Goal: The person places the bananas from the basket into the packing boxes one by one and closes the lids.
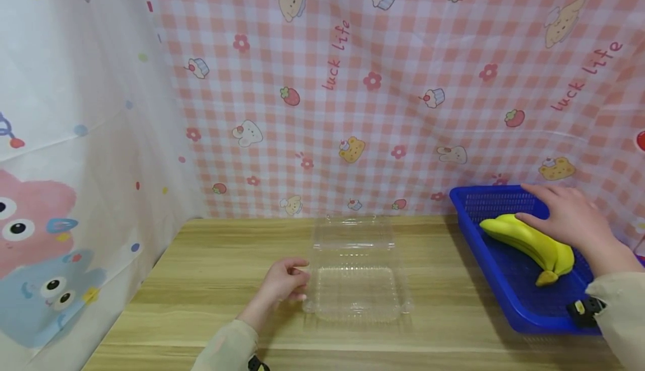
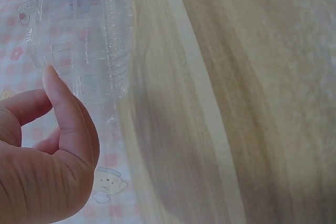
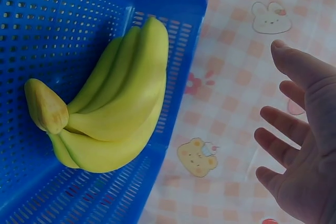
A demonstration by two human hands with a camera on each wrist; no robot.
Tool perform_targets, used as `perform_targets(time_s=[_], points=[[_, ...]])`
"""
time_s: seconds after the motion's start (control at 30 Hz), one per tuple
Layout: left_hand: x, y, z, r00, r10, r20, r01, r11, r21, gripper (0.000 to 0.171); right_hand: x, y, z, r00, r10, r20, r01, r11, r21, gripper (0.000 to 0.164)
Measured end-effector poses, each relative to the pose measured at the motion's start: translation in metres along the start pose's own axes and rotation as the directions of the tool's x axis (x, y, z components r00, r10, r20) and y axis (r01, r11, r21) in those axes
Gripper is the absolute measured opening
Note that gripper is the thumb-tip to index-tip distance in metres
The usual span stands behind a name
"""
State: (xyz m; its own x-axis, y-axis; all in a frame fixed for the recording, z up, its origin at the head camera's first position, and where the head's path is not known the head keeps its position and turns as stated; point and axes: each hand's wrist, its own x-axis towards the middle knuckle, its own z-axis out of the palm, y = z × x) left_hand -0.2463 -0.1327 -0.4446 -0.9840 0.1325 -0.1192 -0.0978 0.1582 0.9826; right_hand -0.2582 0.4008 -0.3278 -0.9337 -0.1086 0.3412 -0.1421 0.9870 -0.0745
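Note:
A clear plastic clamshell box (image 1: 358,292) lies with its lid raised on the wooden table. At its left side is my left hand (image 1: 284,281), its fingers loosely bent; in the left wrist view a fingertip (image 2: 50,72) comes up to the box's edge, and whether it touches I cannot tell. Over the blue plastic basket (image 1: 486,270) hovers my right hand (image 1: 569,214), fingers spread and nothing in them. Inside the basket lies a bunch of yellow bananas (image 3: 126,98), its stem end toward the front. The right wrist view shows a gap between hand and bananas.
The wooden table (image 1: 211,270) ends at a pink checked curtain (image 1: 322,113) behind it. A white printed curtain (image 1: 101,108) hangs on the left. The basket's raised walls stand around the bananas at the right.

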Motion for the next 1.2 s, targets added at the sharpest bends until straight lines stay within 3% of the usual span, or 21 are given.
perform_targets(time_s=[0.33, 0.63, 0.83, 1.2], points=[[0.0, 0.0, 0.0, 1.0, 0.0, 0.001, 0.0, 1.0, 0.005, 0.039, 0.012, 0.012, 0.012, 0.999, 0.01, 0.038, -0.012, 0.999, 0.035, 0.072], [-0.002, 0.001, 0.0, 1.0, -0.001, -0.004, 0.001, 1.0, 0.009, 0.039, 0.016, 0.028, 0.026, 0.99, 0.025, 0.136, -0.039, 0.994, 0.098, 0.08], [-0.001, 0.0, -0.001, 1.0, -0.002, -0.005, 0.002, 1.0, 0.009, 0.039, 0.016, 0.03, 0.035, 0.984, 0.057, 0.171, -0.076, 0.991, 0.107, 0.085], [0.0, -0.002, -0.001, 1.0, -0.003, -0.012, 0.003, 1.0, 0.008, 0.039, 0.015, 0.035, 0.051, 0.977, 0.044, 0.207, -0.067, 0.992, 0.108, 0.089]])
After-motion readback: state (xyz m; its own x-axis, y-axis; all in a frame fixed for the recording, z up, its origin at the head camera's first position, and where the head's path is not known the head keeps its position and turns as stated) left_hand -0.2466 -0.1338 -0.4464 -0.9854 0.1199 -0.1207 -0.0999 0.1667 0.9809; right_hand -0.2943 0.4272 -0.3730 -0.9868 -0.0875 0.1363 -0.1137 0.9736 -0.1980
